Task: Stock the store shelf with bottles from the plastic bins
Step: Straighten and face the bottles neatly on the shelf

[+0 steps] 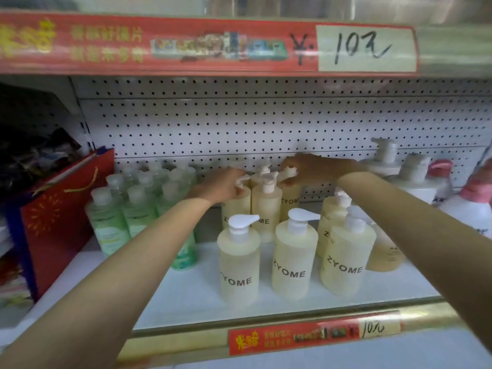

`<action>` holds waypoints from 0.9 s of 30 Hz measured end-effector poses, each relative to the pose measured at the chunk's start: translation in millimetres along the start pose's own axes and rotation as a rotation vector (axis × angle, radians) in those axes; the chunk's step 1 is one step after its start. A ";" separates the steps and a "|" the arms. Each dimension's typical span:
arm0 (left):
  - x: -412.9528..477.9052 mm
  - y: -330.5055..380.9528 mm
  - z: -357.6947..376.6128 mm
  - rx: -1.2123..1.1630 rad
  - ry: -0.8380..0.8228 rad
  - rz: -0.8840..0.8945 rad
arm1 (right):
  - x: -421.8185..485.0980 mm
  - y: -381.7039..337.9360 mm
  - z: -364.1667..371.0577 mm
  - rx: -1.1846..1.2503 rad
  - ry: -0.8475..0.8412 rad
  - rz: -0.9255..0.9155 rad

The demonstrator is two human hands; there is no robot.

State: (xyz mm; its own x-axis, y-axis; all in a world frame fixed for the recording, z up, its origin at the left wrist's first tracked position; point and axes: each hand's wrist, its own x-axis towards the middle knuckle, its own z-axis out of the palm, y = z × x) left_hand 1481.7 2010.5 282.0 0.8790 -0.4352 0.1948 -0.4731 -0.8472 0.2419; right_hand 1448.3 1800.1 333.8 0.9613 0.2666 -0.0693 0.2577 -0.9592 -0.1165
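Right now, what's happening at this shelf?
A person is stocking the shelf with pale yellow ZYOME pump bottles. Both arms reach to the back row. The left hand grips the pump of the back-left bottle, and the right hand pinches the pump of the back-right bottle. Three front bottles stand upright. To the left stand green bottles, to the right white bottles.
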 end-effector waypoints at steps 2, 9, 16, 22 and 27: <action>1.6 0.3 -1.8 0.045 -0.044 -0.026 | -14.1 9.7 -5.0 -0.095 -0.076 0.071; 13.9 18.7 -8.2 0.215 -0.104 0.086 | -52.5 30.9 -9.2 -0.216 -0.180 0.233; 24.8 26.9 2.7 0.097 -0.173 0.104 | -56.5 39.7 0.3 -0.147 -0.236 0.320; 23.5 29.9 3.3 0.052 -0.154 0.181 | -54.5 47.0 3.9 -0.098 -0.154 0.338; 16.9 43.0 -2.8 0.221 -0.048 0.256 | -50.4 47.7 3.2 -0.042 -0.052 0.291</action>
State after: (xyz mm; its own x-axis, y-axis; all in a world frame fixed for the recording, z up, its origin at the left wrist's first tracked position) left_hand 1476.0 1967.7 298.4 0.7375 -0.6519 0.1763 -0.6592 -0.7517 -0.0220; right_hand 1411.9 1741.2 328.5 0.9894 -0.0166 -0.1443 -0.0231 -0.9988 -0.0435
